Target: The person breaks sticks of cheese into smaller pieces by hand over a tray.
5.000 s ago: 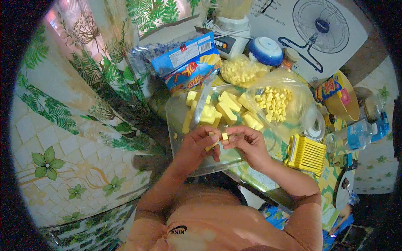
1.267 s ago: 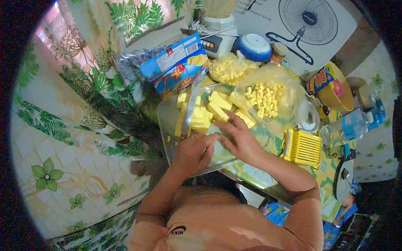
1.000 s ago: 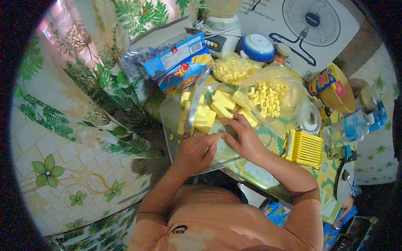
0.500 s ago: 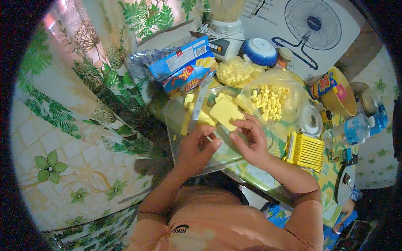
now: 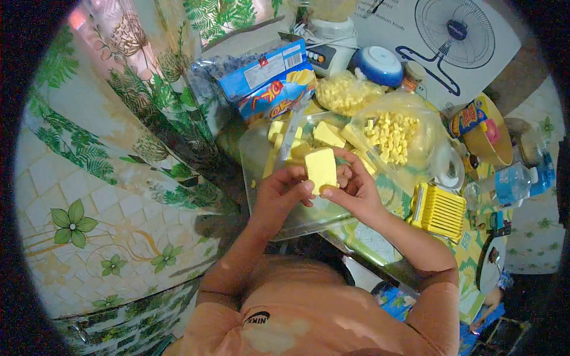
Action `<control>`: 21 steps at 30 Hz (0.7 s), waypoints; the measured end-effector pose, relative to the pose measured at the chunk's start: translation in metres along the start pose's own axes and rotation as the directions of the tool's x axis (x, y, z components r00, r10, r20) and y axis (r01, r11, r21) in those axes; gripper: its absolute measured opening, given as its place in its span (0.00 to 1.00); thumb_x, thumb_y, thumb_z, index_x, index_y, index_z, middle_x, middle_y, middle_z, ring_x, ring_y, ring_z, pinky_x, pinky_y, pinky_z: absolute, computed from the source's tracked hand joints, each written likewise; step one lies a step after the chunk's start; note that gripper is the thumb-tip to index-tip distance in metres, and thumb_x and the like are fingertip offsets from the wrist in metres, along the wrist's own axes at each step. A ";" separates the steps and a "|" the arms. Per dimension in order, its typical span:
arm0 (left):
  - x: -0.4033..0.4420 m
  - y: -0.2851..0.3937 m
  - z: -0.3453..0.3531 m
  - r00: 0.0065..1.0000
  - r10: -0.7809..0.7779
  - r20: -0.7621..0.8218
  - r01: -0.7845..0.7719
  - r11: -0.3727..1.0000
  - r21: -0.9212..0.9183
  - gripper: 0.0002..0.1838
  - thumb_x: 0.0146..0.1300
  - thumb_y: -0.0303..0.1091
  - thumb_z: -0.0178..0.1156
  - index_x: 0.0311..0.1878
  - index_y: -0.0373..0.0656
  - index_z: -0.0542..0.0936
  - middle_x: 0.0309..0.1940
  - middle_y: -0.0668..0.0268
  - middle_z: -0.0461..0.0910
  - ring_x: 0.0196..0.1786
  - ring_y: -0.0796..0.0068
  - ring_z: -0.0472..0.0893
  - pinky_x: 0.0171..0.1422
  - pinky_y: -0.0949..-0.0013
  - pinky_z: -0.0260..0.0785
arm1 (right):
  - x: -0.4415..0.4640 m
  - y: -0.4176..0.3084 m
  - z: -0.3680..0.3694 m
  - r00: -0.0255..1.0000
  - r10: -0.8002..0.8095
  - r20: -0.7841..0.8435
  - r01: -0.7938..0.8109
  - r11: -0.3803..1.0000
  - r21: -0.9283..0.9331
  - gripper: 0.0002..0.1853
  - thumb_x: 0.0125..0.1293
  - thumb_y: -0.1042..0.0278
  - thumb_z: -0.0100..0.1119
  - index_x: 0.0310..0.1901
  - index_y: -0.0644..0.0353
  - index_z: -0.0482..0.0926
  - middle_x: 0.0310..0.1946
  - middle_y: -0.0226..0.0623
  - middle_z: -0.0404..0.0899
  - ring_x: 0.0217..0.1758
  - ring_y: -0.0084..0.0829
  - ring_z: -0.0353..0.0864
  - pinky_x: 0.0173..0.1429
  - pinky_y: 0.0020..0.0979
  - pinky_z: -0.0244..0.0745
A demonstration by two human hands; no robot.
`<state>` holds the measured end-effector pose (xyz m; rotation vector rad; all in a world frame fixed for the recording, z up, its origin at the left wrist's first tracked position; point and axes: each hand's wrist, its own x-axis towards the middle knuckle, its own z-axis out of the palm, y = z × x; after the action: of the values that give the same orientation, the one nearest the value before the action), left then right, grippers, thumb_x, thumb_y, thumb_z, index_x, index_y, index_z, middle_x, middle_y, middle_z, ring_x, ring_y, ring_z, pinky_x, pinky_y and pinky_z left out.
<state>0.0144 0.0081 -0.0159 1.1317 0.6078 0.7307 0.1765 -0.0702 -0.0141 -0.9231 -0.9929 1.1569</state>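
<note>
A yellow cheese-like slab [image 5: 321,168] stands nearly upright between both hands, above the near part of a clear plastic tray [image 5: 297,222]. My left hand [image 5: 280,193] pinches its left edge with thumb and fingers. At the slab's lower right, my right hand [image 5: 357,191] grips it with the thumb in front and fingers partly hidden behind. More yellow blocks [image 5: 328,134] lie on the tray just beyond the hands. A long flat metal blade [image 5: 289,139] rests among them, left of the slab; its near end is hidden.
Right of the tray sit an open plastic bag of small yellow pieces [image 5: 395,139] and a second bag [image 5: 347,94]. Nearby are a yellow ridged slicer [image 5: 439,212], a water bottle [image 5: 512,185], a blue bowl [image 5: 378,65], a blender base [image 5: 332,50] and a blue box [image 5: 270,80].
The slab, held in the right hand over the other blocks, has come nearer and turned upright. My left hand has moved in and taken hold of it. The view has shifted slightly.
</note>
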 end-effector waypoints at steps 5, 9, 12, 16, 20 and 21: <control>0.002 -0.001 -0.002 0.996 -0.050 0.075 0.048 0.999 0.020 0.15 0.55 0.27 0.63 0.45 0.36 0.74 0.35 0.64 0.78 0.34 0.77 0.78 0.34 0.72 0.75 | 0.003 0.008 -0.007 1.000 0.003 0.028 0.000 0.994 -0.110 0.29 0.56 0.79 0.62 0.58 0.63 0.61 0.49 0.36 0.73 0.54 0.27 0.72 0.56 0.28 0.69; 0.004 -0.006 -0.002 0.995 -0.019 0.094 0.014 0.999 0.052 0.13 0.55 0.27 0.61 0.43 0.36 0.75 0.35 0.63 0.79 0.34 0.74 0.79 0.36 0.70 0.76 | 0.004 0.005 -0.005 1.000 -0.006 0.028 0.008 0.997 -0.076 0.29 0.56 0.79 0.61 0.58 0.64 0.61 0.51 0.36 0.73 0.55 0.27 0.72 0.57 0.28 0.68; 0.005 -0.005 -0.004 0.994 -0.040 0.104 0.041 0.999 -0.006 0.13 0.54 0.26 0.62 0.43 0.35 0.75 0.35 0.62 0.79 0.33 0.73 0.80 0.36 0.70 0.76 | 0.004 0.005 -0.006 0.999 0.012 0.029 -0.010 0.998 -0.063 0.29 0.56 0.79 0.61 0.59 0.64 0.61 0.51 0.36 0.73 0.55 0.26 0.72 0.58 0.28 0.68; 0.006 -0.006 -0.007 0.991 -0.064 0.117 0.068 0.997 -0.025 0.14 0.55 0.27 0.62 0.44 0.35 0.75 0.35 0.61 0.80 0.32 0.73 0.80 0.36 0.70 0.76 | 0.004 0.003 -0.006 0.999 0.043 0.016 -0.041 0.995 -0.086 0.30 0.57 0.78 0.61 0.60 0.64 0.61 0.51 0.37 0.72 0.54 0.26 0.72 0.57 0.28 0.69; 0.005 0.001 -0.007 0.985 -0.110 0.132 0.114 0.993 -0.024 0.16 0.54 0.25 0.63 0.47 0.34 0.74 0.36 0.59 0.79 0.33 0.72 0.80 0.37 0.70 0.76 | 0.003 -0.003 -0.006 0.983 0.181 -0.005 -0.181 0.983 -0.001 0.32 0.55 0.78 0.62 0.62 0.64 0.61 0.51 0.33 0.73 0.53 0.24 0.72 0.55 0.27 0.69; 0.005 0.003 -0.007 0.982 -0.130 0.140 0.133 0.991 -0.013 0.17 0.54 0.25 0.63 0.48 0.34 0.74 0.36 0.59 0.79 0.34 0.72 0.80 0.37 0.71 0.76 | 0.003 -0.003 -0.006 0.985 0.172 -0.009 -0.172 0.985 -0.006 0.32 0.55 0.78 0.62 0.62 0.64 0.61 0.51 0.34 0.73 0.53 0.24 0.72 0.55 0.27 0.69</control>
<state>0.0120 0.0168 -0.0155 1.1005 0.5499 0.5396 0.1831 -0.0680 -0.0126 -1.0342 -0.9242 1.2940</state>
